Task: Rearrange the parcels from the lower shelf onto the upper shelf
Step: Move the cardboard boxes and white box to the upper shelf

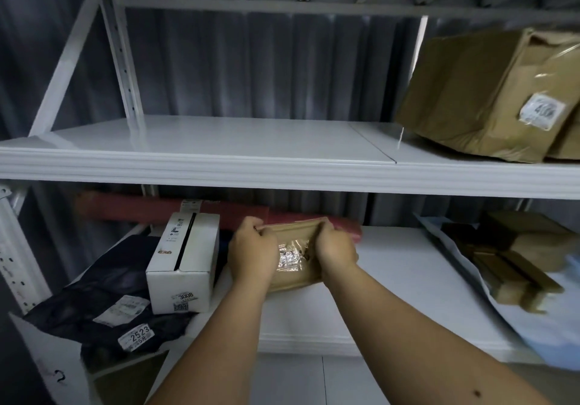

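Left hand (251,249) and right hand (335,247) grip small box (293,257) at ends — lift level, clear upper shelf (219,166) lip, set on bare left span.

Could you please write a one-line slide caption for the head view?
Both hands, left and right, grip a small brown parcel at the lower shelf, below the upper shelf.

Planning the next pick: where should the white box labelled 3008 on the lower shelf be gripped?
Grip the white box across its two long side walls near the front end, coming straight from the front. It lies lengthwise, short labelled face outward; the black bag crowds its left, so slide it out first.
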